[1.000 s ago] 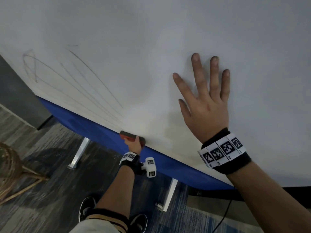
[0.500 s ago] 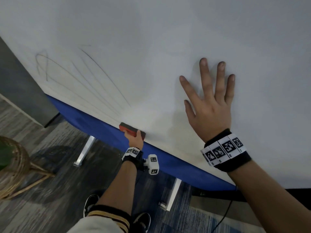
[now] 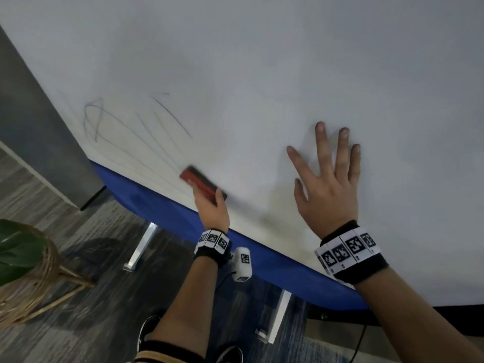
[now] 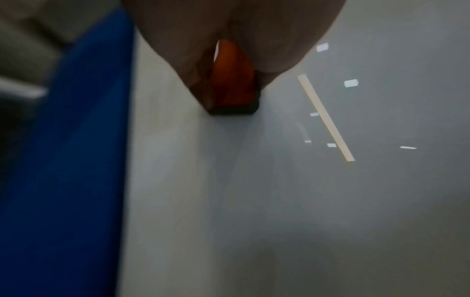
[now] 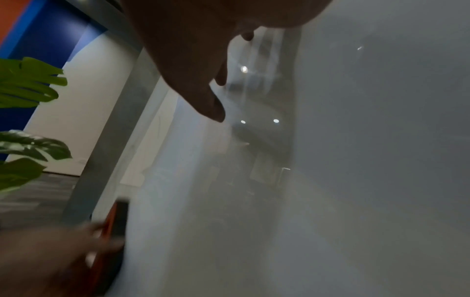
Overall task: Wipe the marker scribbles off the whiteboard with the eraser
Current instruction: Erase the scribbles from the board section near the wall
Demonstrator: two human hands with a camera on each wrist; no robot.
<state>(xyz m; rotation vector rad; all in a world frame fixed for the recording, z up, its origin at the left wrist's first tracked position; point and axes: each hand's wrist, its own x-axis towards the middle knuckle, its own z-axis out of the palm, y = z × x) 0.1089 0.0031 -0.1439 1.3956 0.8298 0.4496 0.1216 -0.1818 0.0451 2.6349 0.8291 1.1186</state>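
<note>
- My left hand (image 3: 213,210) gripped one flat red eraser (image 3: 201,185), its dark felt against the smooth whiteboard (image 3: 262,74) near the lower edge.
- Thin curved scribbles (image 3: 136,127) lay beside it.
- My right hand (image 3: 326,189) lay flat, five fingers spread.

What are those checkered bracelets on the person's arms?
Each wrist wears a black band with white tiles printed in black square codes: one on the left wrist, one on the right wrist. A small white camera block with a thin cable sticks out beside the left band. Both forearms are bare.
</note>
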